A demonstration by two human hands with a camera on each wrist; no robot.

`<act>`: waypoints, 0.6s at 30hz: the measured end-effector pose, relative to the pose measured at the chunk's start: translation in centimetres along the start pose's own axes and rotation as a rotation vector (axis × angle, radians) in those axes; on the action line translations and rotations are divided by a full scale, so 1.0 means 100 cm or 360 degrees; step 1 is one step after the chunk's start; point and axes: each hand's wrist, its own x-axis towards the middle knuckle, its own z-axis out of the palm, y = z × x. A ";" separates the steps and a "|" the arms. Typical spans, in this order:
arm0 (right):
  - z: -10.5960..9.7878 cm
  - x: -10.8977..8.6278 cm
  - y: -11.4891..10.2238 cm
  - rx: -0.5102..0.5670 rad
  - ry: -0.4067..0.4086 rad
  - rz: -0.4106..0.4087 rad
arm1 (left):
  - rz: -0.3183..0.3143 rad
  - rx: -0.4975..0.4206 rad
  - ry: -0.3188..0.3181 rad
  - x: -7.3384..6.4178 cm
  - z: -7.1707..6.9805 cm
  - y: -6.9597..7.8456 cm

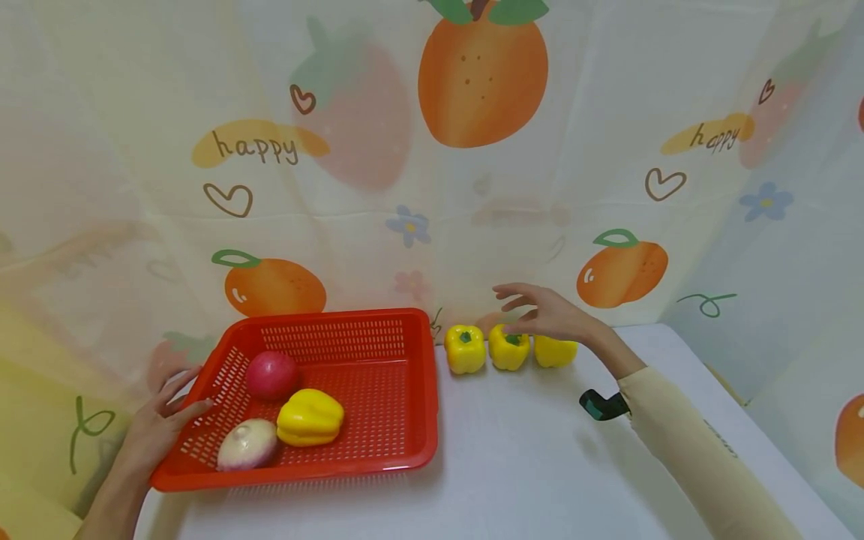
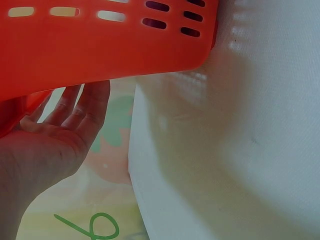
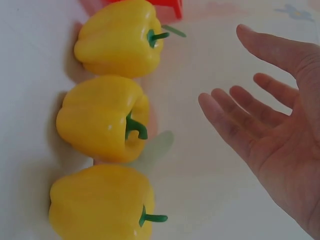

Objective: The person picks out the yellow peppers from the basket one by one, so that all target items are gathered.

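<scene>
My left hand (image 1: 150,439) holds the left rim of a red plastic basket (image 1: 430,390), the thumb over the edge and the fingers (image 2: 93,102) outside it. In the basket lie a yellow bell pepper (image 1: 310,418), a purple-and-white onion (image 1: 247,445) and a round pinkish-red vegetable or fruit (image 1: 272,376). To the right, my right hand (image 1: 550,313) hovers over a row of three yellow bell peppers, its fingers apart and holding nothing. The row has a left pepper (image 3: 120,40), a middle pepper (image 3: 100,117) and a right pepper (image 3: 100,202), partly hidden in the head view.
All of this stands on a white-covered table (image 1: 513,450). Behind it hangs a curtain (image 1: 486,180) printed with fruit, hearts and flowers, close to the peppers and the basket's back. A black device (image 1: 603,406) is at the right wrist.
</scene>
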 end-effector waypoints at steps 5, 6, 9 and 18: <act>0.005 0.005 -0.006 0.0007 -0.0005 -0.0019 | -0.0031 0.0026 0.0001 0.000 0.000 0.002; 0.006 0.007 -0.008 0.0004 -0.0006 -0.0021 | -0.0036 0.0023 0.0004 0.000 0.000 0.002; 0.009 0.010 -0.012 0.0009 -0.0014 -0.0031 | -0.0032 0.0015 0.0002 -0.001 0.000 0.003; 0.019 0.021 -0.021 0.0044 -0.0064 -0.0072 | -0.0021 0.0038 0.0034 -0.002 0.002 0.003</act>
